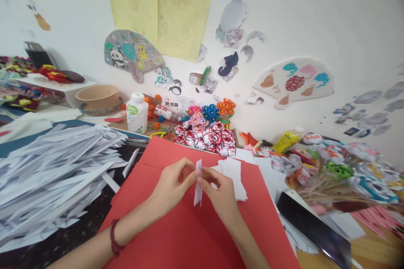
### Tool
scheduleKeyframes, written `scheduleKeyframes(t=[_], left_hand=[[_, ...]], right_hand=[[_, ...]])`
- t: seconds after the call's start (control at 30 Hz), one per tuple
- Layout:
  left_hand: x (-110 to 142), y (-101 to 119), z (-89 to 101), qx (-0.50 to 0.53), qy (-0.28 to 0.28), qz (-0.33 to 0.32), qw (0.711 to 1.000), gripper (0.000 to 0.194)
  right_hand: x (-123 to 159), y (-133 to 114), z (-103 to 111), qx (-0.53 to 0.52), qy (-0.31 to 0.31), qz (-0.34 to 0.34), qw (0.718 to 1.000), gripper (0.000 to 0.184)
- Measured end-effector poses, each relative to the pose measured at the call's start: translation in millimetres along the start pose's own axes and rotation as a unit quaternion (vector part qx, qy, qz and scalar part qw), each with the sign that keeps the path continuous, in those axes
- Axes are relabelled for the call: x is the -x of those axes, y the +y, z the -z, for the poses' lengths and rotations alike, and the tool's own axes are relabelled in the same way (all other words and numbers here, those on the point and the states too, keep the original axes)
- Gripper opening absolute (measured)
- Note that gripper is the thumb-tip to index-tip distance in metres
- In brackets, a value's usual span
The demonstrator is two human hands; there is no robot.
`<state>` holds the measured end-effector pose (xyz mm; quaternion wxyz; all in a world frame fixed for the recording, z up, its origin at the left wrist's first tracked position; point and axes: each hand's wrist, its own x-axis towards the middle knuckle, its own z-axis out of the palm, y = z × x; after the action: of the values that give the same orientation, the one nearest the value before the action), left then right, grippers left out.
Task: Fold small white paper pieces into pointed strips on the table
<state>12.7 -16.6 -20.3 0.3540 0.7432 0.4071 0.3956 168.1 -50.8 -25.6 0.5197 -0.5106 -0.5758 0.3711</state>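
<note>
Between my two hands a narrow folded strip of white paper point(198, 189) stands upright above the red paper sheets point(176, 235). My left hand point(172, 183) pinches the strip's left side between thumb and fingers. From the right, my right hand point(221, 187) grips the same strip, its thumb and fingertips close to those of the left. A small stack of white paper pieces point(235, 176) lies on the red sheets just behind my right hand, which partly covers it.
A big heap of folded white strips point(59, 172) lies at left. Behind stand a white bottle point(137, 113) and a box of red-and-white paper flowers point(206, 138). A black phone point(314, 229) rests at right, near wrapped crafts point(344, 168). The wall point(353, 17) closes off the back.
</note>
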Motion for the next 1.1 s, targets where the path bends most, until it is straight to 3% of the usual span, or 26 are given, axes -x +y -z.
scheduleKeyframes(t=[0.17,0.37,0.47,0.57,0.67,0.73,0.87,0.97,1.1], left_hand=[[-1,-6,-1.3,-0.056,0.037,-0.003,0.998,0.027],[2,-8,-0.2,-0.154,0.090,-0.041,0.983,0.019],[4,-11,0.7,-0.229,0.113,-0.099,0.962,0.016],[7,-15,0.9,-0.298,0.100,-0.199,0.928,0.017],[7,-14,1.9,-0.293,0.092,-0.261,0.915,0.018],[5,-10,4.0,-0.229,0.085,-0.237,0.940,0.016],[-5,-4,9.9,-0.022,0.050,-0.087,0.995,0.020],[-11,-7,12.4,0.110,0.015,0.022,0.994,0.019],[-13,-10,12.1,0.155,-0.004,0.061,0.986,0.020]], right_hand=[[1,-3,-3,-0.024,-0.023,-0.005,0.999,0.024],[1,8,-9,-0.119,-0.043,-0.061,0.990,0.027],[2,11,-13,-0.130,-0.040,-0.076,0.988,0.027],[4,8,-14,-0.125,-0.035,-0.080,0.988,0.028],[4,5,-13,-0.100,-0.025,-0.076,0.992,0.029],[4,5,-12,-0.079,-0.014,-0.070,0.994,0.028],[5,4,-11,-0.007,0.007,-0.053,0.999,0.022],[6,-1,-10,0.058,0.008,-0.031,0.998,0.022],[7,-4,-9,0.091,0.012,-0.003,0.996,0.022]])
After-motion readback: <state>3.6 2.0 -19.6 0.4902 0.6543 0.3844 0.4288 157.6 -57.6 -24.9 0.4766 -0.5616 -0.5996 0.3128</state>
